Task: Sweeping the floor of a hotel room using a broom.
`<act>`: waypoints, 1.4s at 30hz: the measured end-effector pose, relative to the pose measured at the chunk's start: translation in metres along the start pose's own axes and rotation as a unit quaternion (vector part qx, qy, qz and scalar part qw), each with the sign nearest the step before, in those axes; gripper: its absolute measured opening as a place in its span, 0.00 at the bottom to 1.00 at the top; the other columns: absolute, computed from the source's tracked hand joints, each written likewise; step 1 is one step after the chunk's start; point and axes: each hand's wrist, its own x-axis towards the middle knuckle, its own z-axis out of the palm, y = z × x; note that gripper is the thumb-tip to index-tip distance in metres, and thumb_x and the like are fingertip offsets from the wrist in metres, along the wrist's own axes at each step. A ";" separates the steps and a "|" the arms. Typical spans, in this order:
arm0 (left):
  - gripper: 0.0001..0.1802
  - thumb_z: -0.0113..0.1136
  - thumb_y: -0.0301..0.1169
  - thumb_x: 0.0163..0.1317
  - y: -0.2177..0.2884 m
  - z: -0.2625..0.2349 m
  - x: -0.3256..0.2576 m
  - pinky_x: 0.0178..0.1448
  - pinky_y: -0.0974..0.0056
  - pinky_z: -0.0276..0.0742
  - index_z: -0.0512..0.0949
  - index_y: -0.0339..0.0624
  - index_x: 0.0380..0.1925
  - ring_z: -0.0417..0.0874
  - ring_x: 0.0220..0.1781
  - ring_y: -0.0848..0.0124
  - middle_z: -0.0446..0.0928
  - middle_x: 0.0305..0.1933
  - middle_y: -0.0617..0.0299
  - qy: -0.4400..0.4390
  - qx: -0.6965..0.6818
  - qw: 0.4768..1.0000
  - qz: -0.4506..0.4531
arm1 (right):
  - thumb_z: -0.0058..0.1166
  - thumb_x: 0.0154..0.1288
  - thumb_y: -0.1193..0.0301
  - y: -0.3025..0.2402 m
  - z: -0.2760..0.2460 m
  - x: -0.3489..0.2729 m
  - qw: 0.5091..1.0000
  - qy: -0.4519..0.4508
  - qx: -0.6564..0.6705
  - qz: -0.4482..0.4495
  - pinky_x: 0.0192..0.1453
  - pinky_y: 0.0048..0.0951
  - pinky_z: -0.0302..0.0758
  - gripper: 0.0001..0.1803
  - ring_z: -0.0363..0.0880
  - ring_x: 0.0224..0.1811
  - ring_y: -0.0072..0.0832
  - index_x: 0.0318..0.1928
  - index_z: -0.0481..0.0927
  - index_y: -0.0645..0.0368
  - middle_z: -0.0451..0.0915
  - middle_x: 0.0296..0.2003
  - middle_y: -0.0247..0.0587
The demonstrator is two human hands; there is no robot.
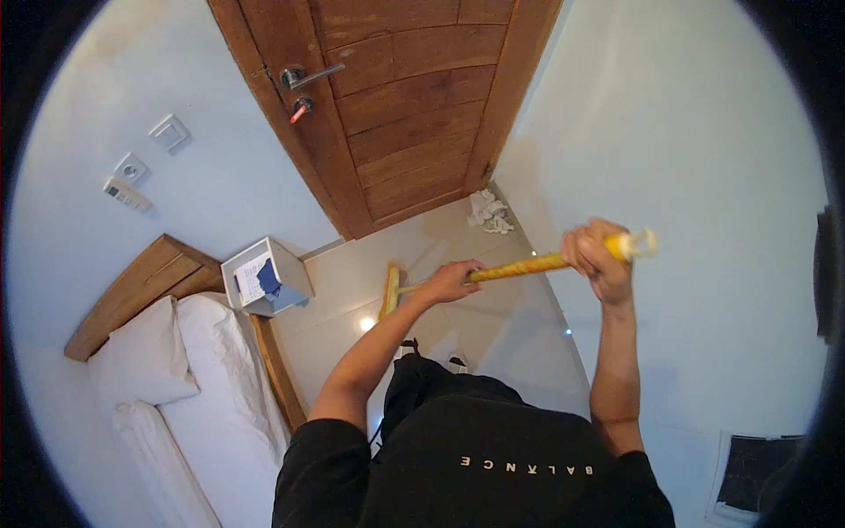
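The broom point(519, 265) has a long yellow handle, and it runs almost level between the two hands, then goes down to the floor. Its head point(390, 290), flat and yellowish, stands on the pale tiled floor point(510, 334) just beyond the left hand, toward the wooden door point(414, 114).

The left hand point(453, 280) is wrapped around the lower part of the handle, fingers closed on it. The right hand point(598, 255) is closed in a fist near the top end of the handle, raised higher and nearer to the white wall on the right side. Both arms are stretched forward from a black shirt.

I judge this is the middle of a sweeping stroke: the head is on the floor in front of the feet, between the bed point(202, 387) and the wall. The next move, in my opinion, needs a pull of the head along the tiles with the bristles kept flat, and the lower hand to guide the direction.

Beyond the left hand, farther toward the corner by the door, lies a crumpled white cloth point(488, 212). To the left of the left hand a small white bedside box point(264, 277) stands next to the wooden headboard point(141, 290). I cannot tell whether dust is already gathered on the floor.
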 end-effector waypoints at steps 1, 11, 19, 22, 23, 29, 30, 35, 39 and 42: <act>0.24 0.59 0.38 0.48 0.007 -0.012 -0.014 0.52 0.59 0.66 0.69 0.43 0.46 0.73 0.46 0.58 0.72 0.45 0.53 0.005 -0.047 0.999 -0.011 | 0.48 0.54 0.74 0.007 0.007 0.009 1.000 -0.006 0.019 0.004 0.18 0.19 0.54 0.15 0.56 0.14 0.16 0.16 0.59 0.54 0.58 0.12 0.26; 0.18 0.52 0.20 0.49 0.126 -0.092 -0.155 0.47 0.68 0.67 0.69 0.35 0.44 0.74 0.41 0.71 0.74 0.37 0.58 0.497 -0.012 0.867 -0.005 | 0.56 0.48 0.64 0.063 0.156 0.043 0.951 -0.230 -0.101 -0.180 0.43 0.30 0.67 0.20 0.67 0.42 0.35 0.40 0.69 0.60 0.67 0.36 0.45; 0.22 0.50 0.19 0.53 0.176 -0.080 -0.261 0.52 0.63 0.64 0.62 0.32 0.50 0.73 0.43 0.67 0.73 0.38 0.51 0.578 -0.028 0.815 -0.017 | 0.55 0.50 0.63 0.170 0.198 -0.042 0.901 -0.373 -0.204 -0.089 0.54 0.36 0.61 0.28 0.62 0.51 0.39 0.51 0.62 0.55 0.65 0.47 0.45; 0.25 0.51 0.27 0.56 0.184 -0.070 -0.278 0.51 0.58 0.66 0.58 0.33 0.53 0.73 0.42 0.64 0.72 0.37 0.49 0.587 -0.003 0.809 0.021 | 0.55 0.50 0.67 0.218 0.219 -0.079 0.901 -0.385 -0.197 -0.007 0.47 0.35 0.66 0.21 0.69 0.42 0.38 0.45 0.66 0.55 0.72 0.36 0.44; 0.26 0.52 0.30 0.56 0.184 -0.067 -0.284 0.50 0.57 0.65 0.58 0.35 0.53 0.73 0.39 0.65 0.72 0.35 0.51 0.597 -0.032 0.799 0.071 | 0.54 0.50 0.68 0.230 0.224 -0.086 0.895 -0.406 -0.187 -0.002 0.44 0.36 0.66 0.18 0.71 0.39 0.38 0.43 0.68 0.56 0.73 0.32 0.44; 0.27 0.55 0.41 0.54 0.186 -0.060 -0.379 0.42 0.60 0.61 0.61 0.43 0.52 0.67 0.22 0.74 0.67 0.24 0.65 0.607 -0.121 0.766 0.173 | 0.51 0.50 0.65 0.249 0.284 -0.127 0.816 -0.571 -0.076 0.049 0.31 0.39 0.66 0.10 0.73 0.26 0.42 0.30 0.73 0.59 0.73 0.21 0.51; 0.27 0.55 0.42 0.54 0.189 -0.061 -0.402 0.40 0.62 0.59 0.62 0.45 0.52 0.65 0.19 0.76 0.65 0.22 0.68 0.633 -0.118 0.748 0.158 | 0.51 0.50 0.65 0.247 0.299 -0.130 0.799 -0.599 -0.041 0.028 0.31 0.39 0.66 0.11 0.73 0.25 0.42 0.28 0.73 0.60 0.74 0.22 0.51; 0.09 0.60 0.32 0.50 0.248 -0.064 -0.471 0.36 0.68 0.64 0.68 0.47 0.23 0.65 0.09 0.83 0.66 0.08 0.73 0.560 -0.186 0.764 0.263 | 0.52 0.48 0.59 0.224 0.372 -0.164 0.683 -0.725 0.067 -0.064 0.28 0.39 0.66 0.17 0.72 0.23 0.43 0.21 0.73 0.64 0.73 0.19 0.51; 0.20 0.65 0.39 0.43 0.277 -0.071 -0.457 0.34 0.68 0.58 0.60 0.50 0.19 0.59 0.13 0.81 0.60 0.09 0.74 0.672 -0.116 0.700 0.213 | 0.52 0.47 0.62 0.213 0.399 -0.193 0.758 -0.635 0.123 -0.086 0.28 0.40 0.66 0.16 0.72 0.23 0.46 0.19 0.73 0.64 0.73 0.18 0.51; 0.23 0.64 0.43 0.45 0.258 -0.070 -0.443 0.32 0.65 0.55 0.56 0.51 0.18 0.57 0.11 0.79 0.57 0.08 0.73 0.680 0.019 0.729 0.077 | 0.52 0.46 0.65 0.223 0.396 -0.196 0.795 -0.599 0.090 -0.025 0.29 0.41 0.67 0.12 0.72 0.24 0.46 0.19 0.72 0.63 0.73 0.19 0.51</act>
